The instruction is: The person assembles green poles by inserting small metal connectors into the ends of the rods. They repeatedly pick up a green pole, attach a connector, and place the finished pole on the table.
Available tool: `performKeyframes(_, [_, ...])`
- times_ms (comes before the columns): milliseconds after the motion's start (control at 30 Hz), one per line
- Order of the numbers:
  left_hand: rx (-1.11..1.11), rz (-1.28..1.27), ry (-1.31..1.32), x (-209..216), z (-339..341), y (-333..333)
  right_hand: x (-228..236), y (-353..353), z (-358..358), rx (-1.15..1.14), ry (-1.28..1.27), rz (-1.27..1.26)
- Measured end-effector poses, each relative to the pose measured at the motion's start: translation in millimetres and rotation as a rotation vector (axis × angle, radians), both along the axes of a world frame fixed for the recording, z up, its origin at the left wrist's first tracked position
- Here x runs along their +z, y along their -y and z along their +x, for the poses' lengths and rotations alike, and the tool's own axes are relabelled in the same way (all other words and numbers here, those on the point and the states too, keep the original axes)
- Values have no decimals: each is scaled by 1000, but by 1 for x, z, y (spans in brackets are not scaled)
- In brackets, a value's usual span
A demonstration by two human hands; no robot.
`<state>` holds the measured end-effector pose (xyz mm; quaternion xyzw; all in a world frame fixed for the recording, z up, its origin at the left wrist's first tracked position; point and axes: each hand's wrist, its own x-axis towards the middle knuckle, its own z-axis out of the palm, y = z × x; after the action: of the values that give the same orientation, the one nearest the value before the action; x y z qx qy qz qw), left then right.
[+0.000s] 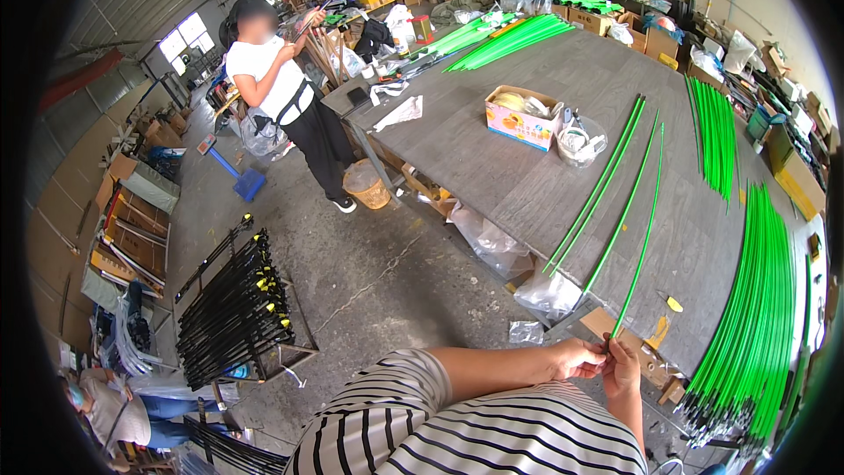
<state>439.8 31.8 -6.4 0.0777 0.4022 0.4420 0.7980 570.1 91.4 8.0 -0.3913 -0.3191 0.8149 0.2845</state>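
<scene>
A long thin green rod slants across the grey table, its near end at the table's front edge. There my right hand is closed, with the rod pinched in its fingers. Fingertips bent inward, my left hand meets the right one at the same rod end. Fine detail between the fingertips is too small to make out. Several similar loose green rods lie to the left of the held one. Dense bundles of green rods with dark near ends lie to the right.
Farther back stand a patterned carton and a clear tub. More green rods lie at the far end. A person in white stands beyond the table's left edge. Black rods fill a floor rack at left.
</scene>
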Motion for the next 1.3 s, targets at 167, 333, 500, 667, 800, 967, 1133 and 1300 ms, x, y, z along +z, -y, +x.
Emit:
performKeyframes(167, [-14,4,2,-3,0,0,2,2,-1,-16,-15,-15])
performKeyframes(333, [-20,11,4,-8,1,0,0,2,-1,-18,-21,-8])
performKeyframes(500, [-20,15,18,-4,1,2,-1,2,0,-23,-30,-20])
performKeyframes(667, [-27,15,18,-5,1,3,0,4,-2,-48,-8,-14])
performKeyframes(800, [-21,11,16,2,-1,4,1,4,-2,-23,2,-13])
performKeyframes(967, [-31,17,17,3,-1,3,6,5,-2,-33,5,-15])
performKeyframes(1133, [-25,25,24,-1,0,2,5,4,-2,-23,2,-10])
performKeyframes(1300, [-20,22,23,0,-1,3,0,3,0,-8,-11,-13])
